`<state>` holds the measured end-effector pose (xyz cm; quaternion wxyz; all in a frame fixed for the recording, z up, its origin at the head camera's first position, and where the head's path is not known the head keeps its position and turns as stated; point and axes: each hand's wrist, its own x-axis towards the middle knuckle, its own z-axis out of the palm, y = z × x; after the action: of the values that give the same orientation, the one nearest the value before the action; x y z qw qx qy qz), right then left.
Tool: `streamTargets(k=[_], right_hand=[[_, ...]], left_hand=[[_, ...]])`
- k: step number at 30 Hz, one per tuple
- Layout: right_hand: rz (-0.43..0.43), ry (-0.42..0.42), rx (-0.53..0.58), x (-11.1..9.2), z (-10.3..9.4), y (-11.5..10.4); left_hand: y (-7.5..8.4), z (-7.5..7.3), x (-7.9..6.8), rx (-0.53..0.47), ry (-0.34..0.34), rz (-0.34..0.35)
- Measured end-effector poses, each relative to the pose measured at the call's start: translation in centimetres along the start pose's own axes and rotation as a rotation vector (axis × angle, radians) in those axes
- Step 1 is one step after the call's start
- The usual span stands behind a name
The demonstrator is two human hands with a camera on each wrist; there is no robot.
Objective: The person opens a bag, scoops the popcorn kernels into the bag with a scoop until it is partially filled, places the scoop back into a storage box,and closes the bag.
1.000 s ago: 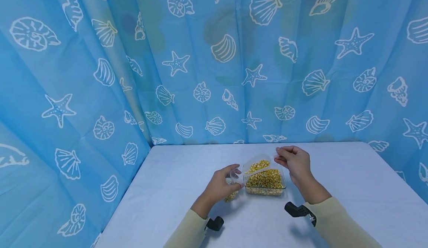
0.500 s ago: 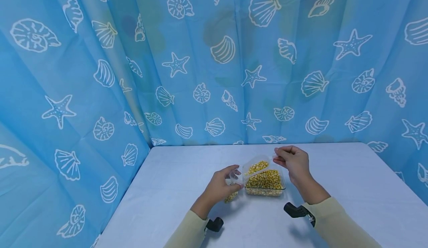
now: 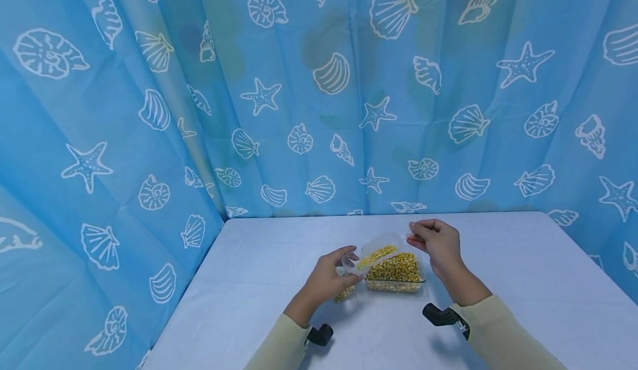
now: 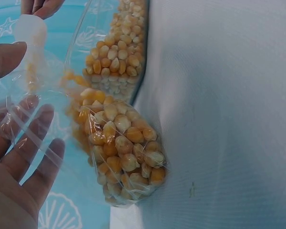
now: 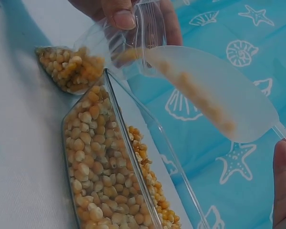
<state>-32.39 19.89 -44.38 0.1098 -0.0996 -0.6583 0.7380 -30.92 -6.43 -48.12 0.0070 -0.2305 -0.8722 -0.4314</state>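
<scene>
My left hand (image 3: 324, 278) holds the mouth of a clear plastic bag (image 4: 126, 150) apart, its fingers spread along the film. Corn kernels (image 5: 69, 69) fill the bottom of the bag, which hangs at the left of a glass container. In my right hand (image 3: 441, 245) the thin handle of a translucent white scoop (image 5: 224, 90) is pinched. The scoop tilts down to the left, its tip in the bag's mouth. Kernels lie along the scoop and at its tip. Below it stands the glass container (image 3: 425, 273), holding many corn kernels.
A white cloth covers the table (image 3: 239, 292) around the container and bag. Behind it and to the left hangs a blue curtain (image 3: 299, 104) with white shell and starfish drawings. A black wrist device (image 3: 441, 313) sits at each cuff.
The scoop has tilted further toward the bag, and its kernels have slid down and left toward the tip. Both hands stay nearly in place.
</scene>
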Motion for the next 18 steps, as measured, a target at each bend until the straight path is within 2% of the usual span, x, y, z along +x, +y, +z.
streamTargets(k=[10,18], right_hand=[[-0.005,-0.003,0.009,0.06,-0.08,0.16],[-0.052,-0.027,-0.020,-0.06,0.00,-0.33]], left_hand=[[-0.10,0.01,0.03,0.002,0.007,0.016],[-0.06,0.07,0.00,0.002,0.000,0.004]])
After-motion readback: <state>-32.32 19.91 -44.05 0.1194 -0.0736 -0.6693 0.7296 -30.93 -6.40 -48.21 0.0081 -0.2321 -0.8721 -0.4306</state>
